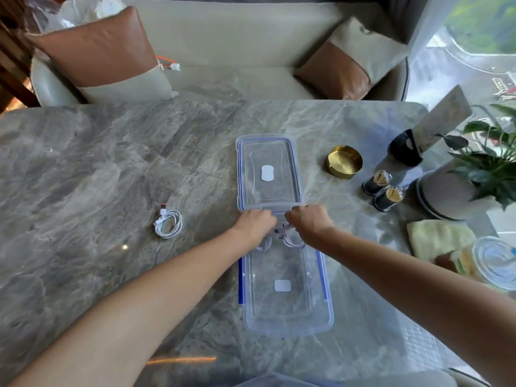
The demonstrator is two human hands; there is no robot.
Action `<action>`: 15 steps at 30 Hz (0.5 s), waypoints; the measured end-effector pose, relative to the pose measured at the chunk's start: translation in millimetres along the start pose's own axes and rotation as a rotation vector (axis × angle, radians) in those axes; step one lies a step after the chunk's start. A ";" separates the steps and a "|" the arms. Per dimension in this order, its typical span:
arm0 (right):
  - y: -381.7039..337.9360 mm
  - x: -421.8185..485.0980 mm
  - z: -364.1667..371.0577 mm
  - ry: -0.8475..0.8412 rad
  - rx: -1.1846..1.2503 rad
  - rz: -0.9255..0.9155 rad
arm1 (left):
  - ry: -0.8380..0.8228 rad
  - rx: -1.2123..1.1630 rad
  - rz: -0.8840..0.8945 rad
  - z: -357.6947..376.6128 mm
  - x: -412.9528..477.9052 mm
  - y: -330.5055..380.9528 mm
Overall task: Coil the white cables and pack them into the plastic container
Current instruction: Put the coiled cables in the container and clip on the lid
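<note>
A clear plastic container (pixel 287 322) with blue clips lies on the marble table near me. Its lid (pixel 268 152) lies flat just beyond it. My left hand (pixel 255 223) and my right hand (pixel 308 220) meet over the container's far end, both closed on a white cable (pixel 282 233) whose loops hang down into the container. A second white cable (pixel 168 223), coiled, with an orange-tipped plug, rests on the table to the left, apart from both hands.
To the right stand a gold ashtray (pixel 344 162), two small dark jars (pixel 384 191), a potted plant (pixel 491 166), a yellow-green cloth (pixel 438 238) and a lidded plastic cup (pixel 495 261). A sofa with cushions (pixel 103 51) lies beyond the table's far edge.
</note>
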State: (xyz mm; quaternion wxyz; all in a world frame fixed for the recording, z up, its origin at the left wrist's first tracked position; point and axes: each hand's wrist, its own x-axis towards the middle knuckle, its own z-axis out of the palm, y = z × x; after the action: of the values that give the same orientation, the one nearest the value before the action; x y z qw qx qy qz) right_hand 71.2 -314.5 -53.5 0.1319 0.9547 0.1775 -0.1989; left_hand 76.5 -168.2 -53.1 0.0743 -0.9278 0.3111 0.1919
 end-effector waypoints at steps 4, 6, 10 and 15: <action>-2.1 3.9 0.5 0.024 -0.055 -0.031 | -0.080 0.106 0.002 11.5 9.8 4.8; -1.9 5.2 1.6 0.020 -0.059 -0.039 | -0.109 0.116 -0.014 16.2 13.7 5.2; 1.5 6.3 3.5 0.029 0.003 -0.053 | -0.139 0.090 -0.037 17.7 17.1 4.7; 12.6 8.1 -3.8 0.080 0.214 -0.054 | -0.032 -0.084 -0.042 6.7 6.0 -3.0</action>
State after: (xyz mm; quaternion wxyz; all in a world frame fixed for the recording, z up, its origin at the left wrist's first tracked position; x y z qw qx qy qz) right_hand 84.3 -322.4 -51.3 0.0164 0.9653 0.1862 -0.1821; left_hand 80.6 -167.4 -61.6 0.0441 -0.9333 0.2821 0.2179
